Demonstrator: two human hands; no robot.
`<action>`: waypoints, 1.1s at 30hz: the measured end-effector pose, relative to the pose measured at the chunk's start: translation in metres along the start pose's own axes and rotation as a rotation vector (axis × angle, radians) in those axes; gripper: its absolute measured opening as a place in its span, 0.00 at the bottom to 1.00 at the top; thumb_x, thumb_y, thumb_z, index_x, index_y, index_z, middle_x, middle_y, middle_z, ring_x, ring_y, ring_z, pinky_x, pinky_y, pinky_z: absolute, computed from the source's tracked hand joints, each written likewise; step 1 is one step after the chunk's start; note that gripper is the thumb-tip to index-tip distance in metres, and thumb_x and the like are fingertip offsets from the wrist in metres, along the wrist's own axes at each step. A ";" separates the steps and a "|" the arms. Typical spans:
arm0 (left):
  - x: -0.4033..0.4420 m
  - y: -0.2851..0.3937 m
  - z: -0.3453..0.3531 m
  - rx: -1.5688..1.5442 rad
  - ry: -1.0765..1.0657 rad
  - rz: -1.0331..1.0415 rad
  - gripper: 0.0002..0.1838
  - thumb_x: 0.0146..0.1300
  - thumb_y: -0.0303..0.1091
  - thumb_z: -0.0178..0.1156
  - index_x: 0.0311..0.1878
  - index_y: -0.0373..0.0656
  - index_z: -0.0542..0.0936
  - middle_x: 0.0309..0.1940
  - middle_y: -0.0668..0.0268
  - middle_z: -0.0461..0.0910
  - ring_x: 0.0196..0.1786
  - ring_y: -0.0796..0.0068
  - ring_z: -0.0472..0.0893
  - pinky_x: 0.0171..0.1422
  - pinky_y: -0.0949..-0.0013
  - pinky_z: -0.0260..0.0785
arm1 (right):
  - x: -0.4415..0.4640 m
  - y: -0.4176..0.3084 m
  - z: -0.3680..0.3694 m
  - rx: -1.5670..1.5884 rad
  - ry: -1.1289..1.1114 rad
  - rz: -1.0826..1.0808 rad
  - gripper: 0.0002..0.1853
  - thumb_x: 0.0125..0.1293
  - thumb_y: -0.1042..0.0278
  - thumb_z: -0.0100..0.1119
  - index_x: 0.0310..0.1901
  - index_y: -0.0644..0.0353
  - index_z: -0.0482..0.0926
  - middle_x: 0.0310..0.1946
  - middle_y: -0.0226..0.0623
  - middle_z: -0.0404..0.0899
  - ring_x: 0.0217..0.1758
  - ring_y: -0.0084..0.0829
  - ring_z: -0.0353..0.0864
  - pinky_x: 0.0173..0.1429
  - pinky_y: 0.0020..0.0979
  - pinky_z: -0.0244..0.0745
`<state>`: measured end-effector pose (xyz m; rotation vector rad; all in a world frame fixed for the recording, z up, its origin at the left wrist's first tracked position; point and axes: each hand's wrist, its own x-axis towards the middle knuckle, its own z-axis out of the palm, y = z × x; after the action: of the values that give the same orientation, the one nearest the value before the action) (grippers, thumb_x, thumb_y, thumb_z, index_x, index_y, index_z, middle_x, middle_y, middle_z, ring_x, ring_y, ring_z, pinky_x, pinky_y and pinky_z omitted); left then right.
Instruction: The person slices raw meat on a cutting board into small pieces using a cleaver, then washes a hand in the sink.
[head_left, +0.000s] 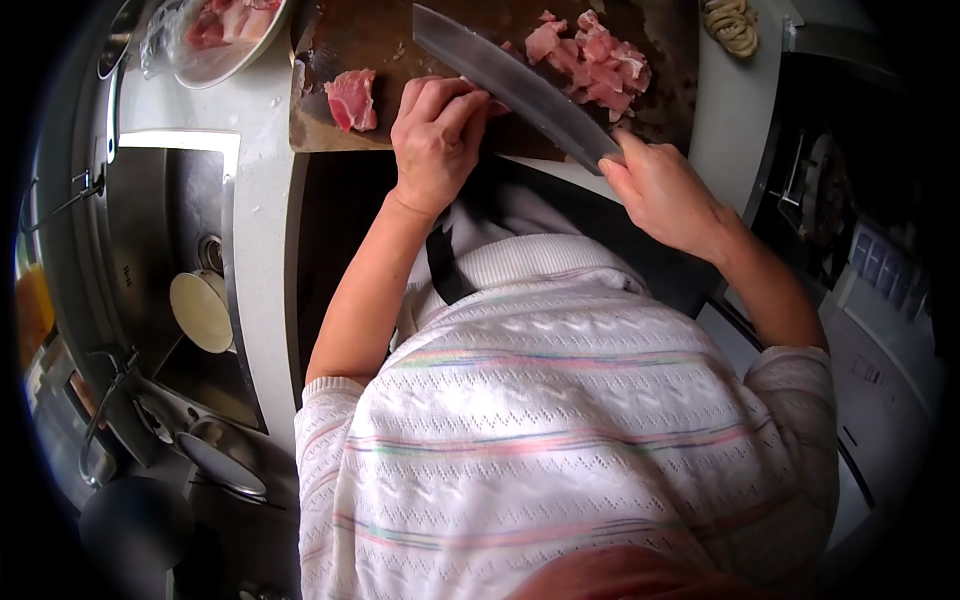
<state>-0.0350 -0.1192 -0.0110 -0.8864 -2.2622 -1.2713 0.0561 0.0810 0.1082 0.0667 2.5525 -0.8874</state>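
Observation:
In my right hand (pixel 660 190) is the handle of a kitchen knife (pixel 515 85), its wide blade slanting up and left across the cutting board (pixel 420 40). My left hand (pixel 437 130) is closed, with fingers curled down at the board beside the blade. A bit of pink meat (pixel 497 107) shows at its fingertips, partly hidden by hand and knife. A larger chunk of raw meat (pixel 351 100) lies on the board to the left. Beyond the blade, on the right, sits a pile of cut meat pieces (pixel 592 65).
A white bowl with more raw meat (pixel 232 30) and a plastic bag stands at the upper left. Below it is a sink (pixel 190 190) holding a cream-coloured bowl (pixel 201 312). A coiled beige bundle (pixel 731 27) lies right of the board. A stove (pixel 830 170) is at the far right.

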 end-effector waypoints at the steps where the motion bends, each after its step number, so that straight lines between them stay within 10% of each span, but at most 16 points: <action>1: 0.001 0.000 0.000 0.000 0.003 -0.001 0.11 0.45 0.20 0.68 0.32 0.44 0.82 0.33 0.66 0.79 0.38 0.65 0.78 0.41 0.68 0.72 | -0.005 0.000 -0.001 -0.038 -0.004 0.007 0.10 0.66 0.72 0.50 0.29 0.68 0.66 0.20 0.54 0.74 0.26 0.55 0.76 0.30 0.46 0.68; 33: -0.001 0.000 0.001 0.003 0.019 0.009 0.11 0.45 0.19 0.67 0.32 0.43 0.81 0.32 0.66 0.79 0.38 0.64 0.79 0.41 0.67 0.72 | -0.012 0.000 -0.006 -0.012 -0.054 0.011 0.10 0.66 0.71 0.49 0.31 0.68 0.65 0.20 0.56 0.73 0.27 0.57 0.75 0.30 0.47 0.67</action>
<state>-0.0343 -0.1183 -0.0117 -0.8787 -2.2425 -1.2676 0.0645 0.0853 0.1174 0.0528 2.5043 -0.8581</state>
